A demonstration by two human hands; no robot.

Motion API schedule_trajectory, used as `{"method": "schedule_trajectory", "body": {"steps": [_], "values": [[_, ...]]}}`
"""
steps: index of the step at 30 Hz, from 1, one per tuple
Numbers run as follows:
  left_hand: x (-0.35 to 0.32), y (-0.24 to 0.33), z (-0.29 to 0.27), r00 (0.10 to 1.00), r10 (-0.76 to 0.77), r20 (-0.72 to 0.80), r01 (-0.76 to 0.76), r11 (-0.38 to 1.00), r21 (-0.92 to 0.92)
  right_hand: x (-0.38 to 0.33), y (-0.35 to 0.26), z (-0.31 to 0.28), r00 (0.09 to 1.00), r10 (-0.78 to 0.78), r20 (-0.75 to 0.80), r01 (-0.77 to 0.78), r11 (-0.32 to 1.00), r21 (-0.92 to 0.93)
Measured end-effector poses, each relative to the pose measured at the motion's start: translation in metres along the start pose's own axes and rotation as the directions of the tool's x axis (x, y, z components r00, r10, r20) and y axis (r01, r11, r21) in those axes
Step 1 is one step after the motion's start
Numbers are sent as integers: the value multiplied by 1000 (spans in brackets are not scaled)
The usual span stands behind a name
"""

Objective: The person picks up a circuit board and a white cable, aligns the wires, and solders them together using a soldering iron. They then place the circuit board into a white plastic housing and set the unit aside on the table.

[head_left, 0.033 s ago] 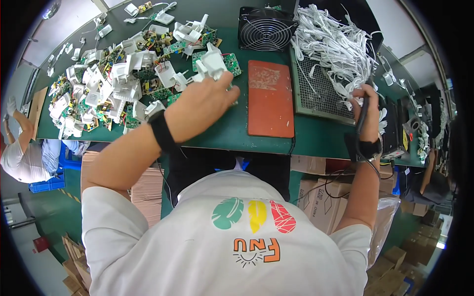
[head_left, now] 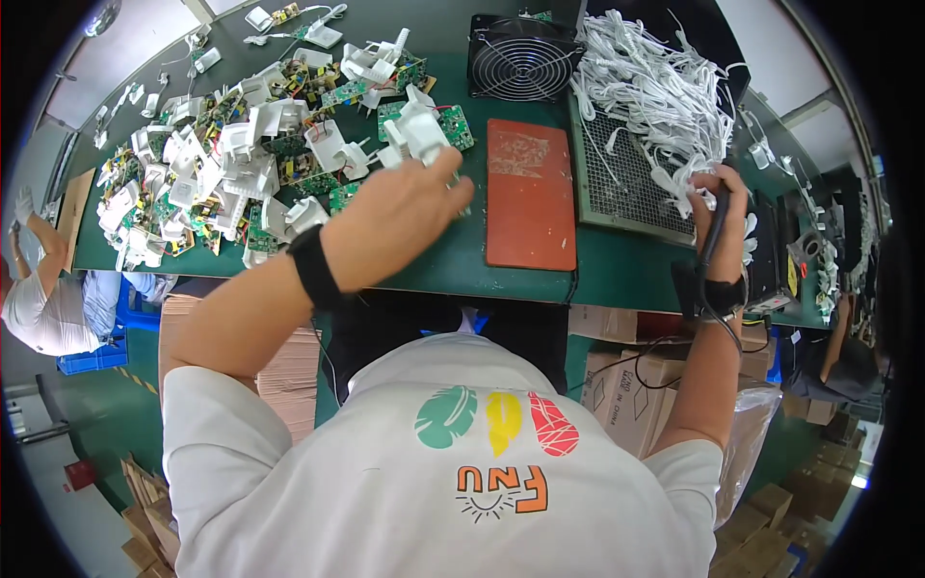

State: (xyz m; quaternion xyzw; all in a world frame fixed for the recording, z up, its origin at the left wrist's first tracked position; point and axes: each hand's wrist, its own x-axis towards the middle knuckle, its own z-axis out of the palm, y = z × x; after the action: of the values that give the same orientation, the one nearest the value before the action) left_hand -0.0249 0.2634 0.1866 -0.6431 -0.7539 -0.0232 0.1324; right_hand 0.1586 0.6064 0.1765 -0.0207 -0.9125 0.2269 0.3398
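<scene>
My left hand [head_left: 400, 217] reaches over the near right side of the pile, its fingers bent beside a white plug adapter housing [head_left: 420, 130] with a green circuit board [head_left: 457, 127] next to it. The fingertips are partly hidden, and what they grip cannot be made out. On the right, my right hand [head_left: 729, 207] is closed around the black handle of a soldering iron [head_left: 714, 231], whose cord runs down past the wrist. White cable ends [head_left: 679, 183] lie right by its fingertips. A heap of opened white adapters and boards [head_left: 226, 159] spreads across the left of the table.
An orange-red mat [head_left: 530, 207] lies in the middle of the green table [head_left: 434, 279]. Behind it stands a black fan [head_left: 523, 69]. A mesh-bottomed tray [head_left: 617, 193] bears a tangle of white cables [head_left: 655, 91]. Cardboard boxes [head_left: 626, 385] stand below; another person [head_left: 48, 308] is at far left.
My left fingers sit slightly lower against the adapter housing. My right hand and the soldering iron handle have shifted a little to the right. The pile looks the same.
</scene>
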Motion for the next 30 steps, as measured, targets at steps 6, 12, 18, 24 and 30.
{"method": "schedule_trajectory", "body": {"steps": [6, 12, 18, 24, 30], "values": [[-15, 40, -3, 957, -30, 287, 58, 994, -90, 1, -74, 45, 992, 100, -83, -65, 936, 347], [-19, 40, 16, 988, -132, -82, 105, 954, -281, -12, -136, 99, 931, 323, 170, -355, 696, 624], [-5, 37, 13, 876, -413, -251, 200, 783, -589, -14, -150, 111, 895, 408, 183, -398, 543, 739], [-1, 34, 7, 862, -504, -63, 266, 555, -788, -16, -152, 114, 897, 417, 145, -377, 554, 742], [0, 34, 11, 861, -508, -35, 255, 489, -834, -15, -149, 113, 900, 417, 125, -379, 606, 699]]}}
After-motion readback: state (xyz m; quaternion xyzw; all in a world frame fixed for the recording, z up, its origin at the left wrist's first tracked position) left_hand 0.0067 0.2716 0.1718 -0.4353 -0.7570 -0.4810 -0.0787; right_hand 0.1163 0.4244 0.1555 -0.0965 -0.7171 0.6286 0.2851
